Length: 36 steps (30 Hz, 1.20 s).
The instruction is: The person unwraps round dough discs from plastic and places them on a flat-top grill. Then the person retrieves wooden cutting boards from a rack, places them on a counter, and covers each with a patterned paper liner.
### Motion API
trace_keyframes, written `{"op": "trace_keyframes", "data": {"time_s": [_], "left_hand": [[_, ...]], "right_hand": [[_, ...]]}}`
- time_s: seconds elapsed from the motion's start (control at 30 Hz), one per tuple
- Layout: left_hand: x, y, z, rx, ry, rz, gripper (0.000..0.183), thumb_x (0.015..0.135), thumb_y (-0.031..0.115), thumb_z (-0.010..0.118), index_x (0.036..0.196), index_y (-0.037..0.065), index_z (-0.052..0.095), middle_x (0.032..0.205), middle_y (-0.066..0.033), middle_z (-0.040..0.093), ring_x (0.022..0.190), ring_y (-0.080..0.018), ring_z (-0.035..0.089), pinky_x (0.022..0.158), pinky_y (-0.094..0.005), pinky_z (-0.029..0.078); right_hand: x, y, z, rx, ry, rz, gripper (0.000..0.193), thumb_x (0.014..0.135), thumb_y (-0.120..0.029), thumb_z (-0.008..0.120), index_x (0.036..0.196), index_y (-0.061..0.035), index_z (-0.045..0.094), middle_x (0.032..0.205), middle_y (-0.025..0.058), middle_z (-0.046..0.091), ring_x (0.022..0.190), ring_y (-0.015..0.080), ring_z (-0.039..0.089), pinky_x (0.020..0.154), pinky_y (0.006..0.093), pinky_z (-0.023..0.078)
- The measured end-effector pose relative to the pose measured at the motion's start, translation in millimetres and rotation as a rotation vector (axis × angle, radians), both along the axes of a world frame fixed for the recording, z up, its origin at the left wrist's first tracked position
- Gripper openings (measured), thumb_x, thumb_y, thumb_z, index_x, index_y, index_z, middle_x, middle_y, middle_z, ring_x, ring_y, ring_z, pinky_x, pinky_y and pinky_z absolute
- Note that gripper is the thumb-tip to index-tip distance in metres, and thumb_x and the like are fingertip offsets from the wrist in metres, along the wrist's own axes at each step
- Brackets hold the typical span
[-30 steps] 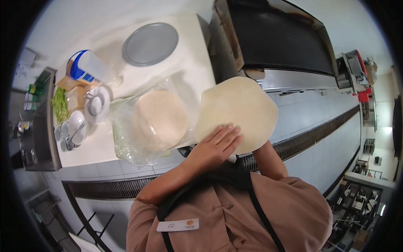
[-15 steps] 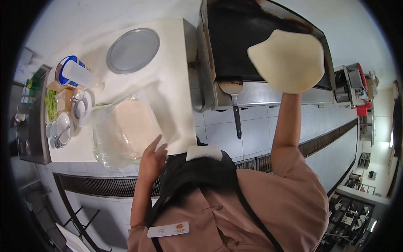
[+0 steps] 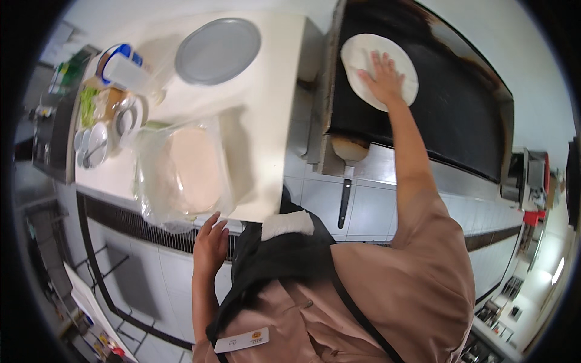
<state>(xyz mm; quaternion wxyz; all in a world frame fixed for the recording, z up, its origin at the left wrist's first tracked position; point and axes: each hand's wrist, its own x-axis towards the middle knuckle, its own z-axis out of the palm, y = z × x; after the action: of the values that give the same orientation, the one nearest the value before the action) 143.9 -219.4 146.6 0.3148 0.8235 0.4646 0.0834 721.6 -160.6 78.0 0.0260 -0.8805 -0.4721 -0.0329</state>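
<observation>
A round, pale flatbread lies flat on the left part of the black griddle. My right hand rests on top of it, palm down with the fingers spread. Down by the front edge of the white table, my left hand is empty, its fingers loosely apart. Just beyond those fingers is a clear plastic bag with a stack of flatbreads inside.
A spatula with a black handle hangs over the griddle's front ledge. On the table are a round grey tray, a blue-and-white tub, bowls and green leaves.
My right hand has brought the flatbread down onto the griddle, where it now lies flat under my palm. My left hand has drawn back slightly from the bag.
</observation>
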Motion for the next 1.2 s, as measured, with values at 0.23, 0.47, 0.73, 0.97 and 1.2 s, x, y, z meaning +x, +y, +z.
{"op": "trace_keyframes", "data": {"time_s": [0.23, 0.47, 0.73, 0.97, 1.2], "left_hand": [[-66.5, 35.2, -50.4, 0.262, 0.147, 0.336, 0.023, 0.084, 0.013, 0.06, 0.104, 0.001, 0.062, 0.117, -0.0175, 0.058, 0.108, -0.0359, 0.054, 0.093, -0.0418, 0.044], [-137.7, 64.8, -92.2, 0.356, 0.214, 1.196, 0.053, 0.08, 0.032, 0.067, 0.118, 0.0, 0.049, 0.117, -0.022, 0.053, 0.105, -0.0395, 0.054, 0.091, -0.0433, 0.044], [-89.2, 33.3, -26.8, 0.483, -0.16, 0.859, 0.009, 0.084, 0.007, 0.06, 0.092, 0.004, 0.063, 0.083, -0.0175, 0.064, 0.07, -0.032, 0.063, 0.062, -0.0377, 0.05], [-102.3, -89.3, 85.2, -0.405, -0.834, 0.344, 0.016, 0.082, 0.008, 0.06, 0.097, 0.001, 0.062, 0.093, -0.0107, 0.064, 0.09, -0.0235, 0.058, 0.081, -0.0334, 0.045], [-89.0, -213.0, 5.7, 0.689, -0.065, 0.765, 0.052, 0.073, 0.013, 0.065, 0.123, 0.012, 0.051, 0.126, -0.0177, 0.05, 0.11, -0.0342, 0.052, 0.093, -0.0406, 0.044]], "right_hand": [[25.2, -11.9, 3.4, 0.108, -0.202, 0.164, 0.066, 0.093, -0.057, 0.036, 0.149, -0.0268, 0.018, 0.155, 0.0106, 0.014, 0.143, 0.0307, 0.011, 0.106, 0.0649, 0.014], [-146.0, -11.5, 131.5, 0.547, 0.211, 0.582, 0.064, 0.096, -0.048, 0.038, 0.145, -0.0095, 0.028, 0.151, 0.0167, 0.024, 0.14, 0.0341, 0.02, 0.113, 0.0459, 0.016], [-353.0, 5.7, 94.0, 0.128, 0.447, 1.162, 0.081, 0.079, -0.03, 0.069, 0.146, -0.0129, 0.027, 0.15, 0.0171, 0.022, 0.139, 0.0338, 0.021, 0.11, 0.0523, 0.02], [-474.8, 7.3, 25.6, -0.075, 0.801, 1.659, 0.069, 0.078, -0.029, 0.068, 0.137, -0.0101, 0.037, 0.136, 0.0188, 0.042, 0.121, 0.0352, 0.046, 0.098, 0.0504, 0.039], [-546.2, -127.7, 30.6, -0.83, 2.028, 0.665, 0.045, 0.09, -0.014, 0.054, 0.131, -0.0055, 0.039, 0.118, 0.0089, 0.054, 0.104, 0.0178, 0.057, 0.086, 0.0302, 0.049]]}}
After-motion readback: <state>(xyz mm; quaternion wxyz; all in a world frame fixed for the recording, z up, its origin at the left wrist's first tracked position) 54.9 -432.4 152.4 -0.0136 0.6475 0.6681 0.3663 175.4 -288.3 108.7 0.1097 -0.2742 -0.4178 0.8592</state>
